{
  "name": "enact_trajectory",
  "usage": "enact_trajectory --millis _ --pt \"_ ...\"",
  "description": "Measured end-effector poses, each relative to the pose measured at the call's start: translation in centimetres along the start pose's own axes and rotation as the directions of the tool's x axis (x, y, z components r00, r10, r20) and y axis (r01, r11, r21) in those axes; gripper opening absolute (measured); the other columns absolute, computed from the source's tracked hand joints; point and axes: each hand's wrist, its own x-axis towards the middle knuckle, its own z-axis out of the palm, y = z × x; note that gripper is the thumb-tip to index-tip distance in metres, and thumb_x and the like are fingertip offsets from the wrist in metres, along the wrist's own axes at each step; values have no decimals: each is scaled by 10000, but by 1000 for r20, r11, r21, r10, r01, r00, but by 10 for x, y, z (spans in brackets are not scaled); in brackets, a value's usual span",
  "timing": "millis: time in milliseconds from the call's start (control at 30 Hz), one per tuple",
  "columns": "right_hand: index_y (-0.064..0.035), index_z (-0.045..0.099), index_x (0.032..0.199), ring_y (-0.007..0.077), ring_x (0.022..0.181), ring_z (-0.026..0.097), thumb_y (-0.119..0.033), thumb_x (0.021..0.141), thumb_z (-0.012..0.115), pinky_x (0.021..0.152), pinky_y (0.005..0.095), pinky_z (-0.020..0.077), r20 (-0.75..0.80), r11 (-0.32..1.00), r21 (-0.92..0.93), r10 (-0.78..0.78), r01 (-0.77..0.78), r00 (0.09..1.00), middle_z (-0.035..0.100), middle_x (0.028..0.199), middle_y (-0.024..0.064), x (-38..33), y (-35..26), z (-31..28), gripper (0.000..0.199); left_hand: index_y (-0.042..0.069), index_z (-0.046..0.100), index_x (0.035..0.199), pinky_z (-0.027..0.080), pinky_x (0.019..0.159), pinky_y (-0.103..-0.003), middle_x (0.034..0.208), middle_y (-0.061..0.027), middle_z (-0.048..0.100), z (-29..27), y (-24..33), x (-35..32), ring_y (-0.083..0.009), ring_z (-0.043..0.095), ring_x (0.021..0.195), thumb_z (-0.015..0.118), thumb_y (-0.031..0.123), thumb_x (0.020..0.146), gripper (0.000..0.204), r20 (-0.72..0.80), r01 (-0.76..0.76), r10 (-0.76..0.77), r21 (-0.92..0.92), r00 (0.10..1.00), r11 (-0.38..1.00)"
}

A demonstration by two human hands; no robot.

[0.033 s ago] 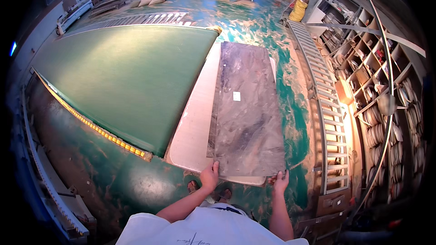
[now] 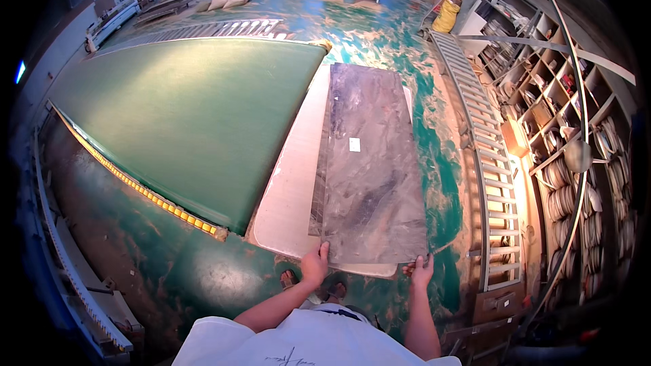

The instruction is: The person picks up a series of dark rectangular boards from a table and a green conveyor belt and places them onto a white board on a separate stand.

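Both hands grip the near edge of the grey panel (image 2: 369,169): the left hand (image 2: 314,264) is closed on its left corner with the thumb on top, the right hand (image 2: 422,272) closed on the right corner, which would keep so long a sheet level. The panel lies lengthwise on a pale board (image 2: 291,196) beside the green table (image 2: 190,115). Shelves (image 2: 569,156) at right hold rolls in open cubbies

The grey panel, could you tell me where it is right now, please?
In the head view the grey panel lies centre-right on a pale board, right of the green table, its near edge gripped by the left hand and right hand.
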Motion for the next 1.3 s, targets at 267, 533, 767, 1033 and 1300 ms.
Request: enact_trajectory --millis 267,533,767,1033,1300 --pt "-60 251 1493 244 596 682 -204 998 595 493 336 551 210 991 -74 122 -109 970 663 757 109 19 -22 -17 620 -24 596 1211 523 783 -442 1010 -206 672 30 -38 13 -301 658 888 477 509 1005 584 352 372 -188 -581 917 724" --pt "-36 386 1332 249 596 683 -266 1008 583 489 341 547 291 991 -119 89 -56 953 669 745 115 -3 0 0 443 -16 490 1349 486 904 -447 1085 -273 652 -8 -35 27 -404 643 998 448 492 1013 610 148 188 -160 -198 976 962" --pt "-64 208 1560 211 587 659 -280 1015 566 496 319 536 293 977 -178 -66 122 954 680 846 148 -23 7 16 687 22 399 1450 469 924 -483 1141 -300 633 -32 -27 26 -465 607 1073 448 429 1017 597 62 9 3 -192 998 981" --pt "-77 276 1535 195 596 657 -242 1023 546 540 317 534 281 977 -154 -101 149 954 685 829 137 -54 16 19 602 17 445 1382 461 941 -483 1190 -294 616 -50 -24 5 -456 591 1108 454 357 1018 499 75 106 -93 -189 993 976" --pt "-61 230 1549 196 581 648 -272 1019 555 519 318 532 249 987 -40 -139 153 958 677 792 133 -28 16 31 657 -4 395 1426 434 1001 -460 1242 -313 582 -32 -35 18 -449 558 1175 468 315 1020 521 33 -35 45 -254 998 967"
